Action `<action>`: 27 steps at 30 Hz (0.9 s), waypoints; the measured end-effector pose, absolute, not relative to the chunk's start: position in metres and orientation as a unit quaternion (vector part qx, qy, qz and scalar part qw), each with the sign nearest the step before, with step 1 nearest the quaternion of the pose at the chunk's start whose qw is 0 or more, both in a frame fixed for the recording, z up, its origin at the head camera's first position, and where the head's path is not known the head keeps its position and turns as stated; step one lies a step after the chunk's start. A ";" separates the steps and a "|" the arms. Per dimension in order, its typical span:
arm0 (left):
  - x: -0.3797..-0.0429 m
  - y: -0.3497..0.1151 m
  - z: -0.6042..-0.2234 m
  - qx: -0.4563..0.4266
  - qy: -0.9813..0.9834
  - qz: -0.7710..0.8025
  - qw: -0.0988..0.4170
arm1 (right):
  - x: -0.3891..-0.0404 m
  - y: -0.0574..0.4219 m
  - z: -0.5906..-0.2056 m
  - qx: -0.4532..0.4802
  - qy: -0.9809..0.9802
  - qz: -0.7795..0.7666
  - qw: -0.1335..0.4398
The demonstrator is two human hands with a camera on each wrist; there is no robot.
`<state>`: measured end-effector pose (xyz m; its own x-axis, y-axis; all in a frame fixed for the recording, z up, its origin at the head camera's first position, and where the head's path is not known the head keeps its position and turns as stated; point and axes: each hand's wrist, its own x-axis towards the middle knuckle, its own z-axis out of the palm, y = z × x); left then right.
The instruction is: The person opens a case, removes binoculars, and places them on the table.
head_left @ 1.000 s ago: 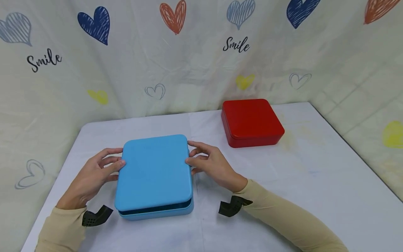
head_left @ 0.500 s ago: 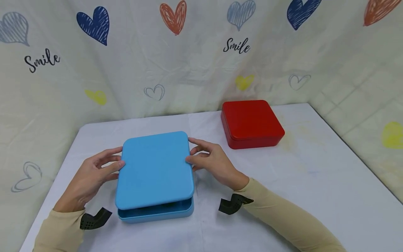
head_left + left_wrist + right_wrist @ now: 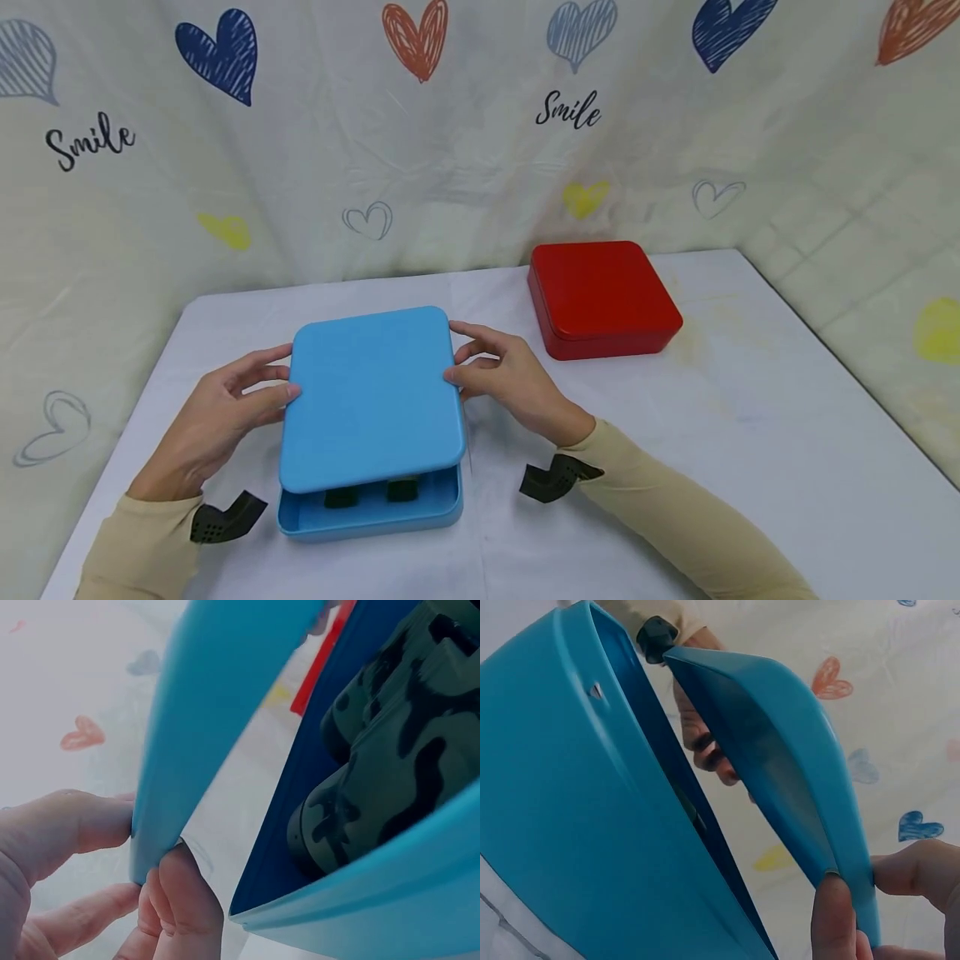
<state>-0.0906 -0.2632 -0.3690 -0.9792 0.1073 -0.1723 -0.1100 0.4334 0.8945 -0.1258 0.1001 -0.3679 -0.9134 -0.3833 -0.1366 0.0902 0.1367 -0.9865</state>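
A light-blue lid (image 3: 375,396) is raised above its blue box (image 3: 375,527), apart from it along the near side. My left hand (image 3: 213,417) pinches the lid's left edge, thumb on top; my right hand (image 3: 517,383) pinches the right edge the same way. Inside the box lie camouflage-patterned binoculars (image 3: 397,757), plain in the left wrist view. From the head view only two dark ends show under the lid. The right wrist view has the lid's rim (image 3: 832,772) between thumb and fingers, well apart from the box wall.
A closed red box (image 3: 603,292) stands at the back of the white-covered table (image 3: 675,467), right of the blue one. Behind the table hangs a cream curtain (image 3: 465,167) printed with hearts and "Smile". Black wrist mounts (image 3: 228,518) sit on both forearms.
Both hands have lifted the blue lid, and it has shifted slightly away from the near edge. The gap has widened, and the dark ends inside have come into sight.
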 end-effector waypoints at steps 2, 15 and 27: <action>-0.092 -0.263 -0.368 -0.003 0.841 0.532 0.098 | -0.128 0.100 -0.368 -0.099 0.731 -0.650 0.183; -0.103 -0.261 -0.366 -0.022 0.838 0.540 0.078 | -0.142 0.100 -0.363 -0.097 0.727 -0.658 0.172; -0.114 -0.257 -0.360 -0.028 0.835 0.545 0.076 | -0.154 0.102 -0.362 -0.099 0.721 -0.665 0.168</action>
